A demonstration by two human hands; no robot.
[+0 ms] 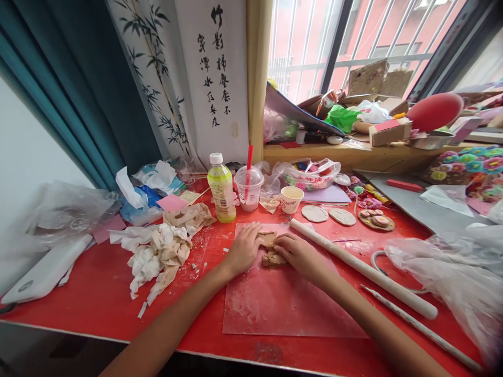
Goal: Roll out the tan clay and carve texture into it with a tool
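A brown slab of clay (274, 259), with rough, folded-looking edges, lies on a clear plastic sheet (275, 314) on the red table. My left hand (244, 248) grips its left side, fingers together and curled toward the clay. From the right, my right hand (298, 254) pinches the clay's edge with bent fingers. Parts of the clay are hidden behind the fingers. Close to my right hand, a long pale rolling pin (365, 269) lies slanted across the sheet's right side.
Behind the sheet stand a green-labelled bottle (221, 191), a lidded cup with red straw (249, 191) and a paper cup (291, 200). Flat clay discs (314, 213) lie behind the rolling pin. Crumpled tissues (161, 256) are at left; a thin stick (416, 324) and plastic bag (444, 277) at right.
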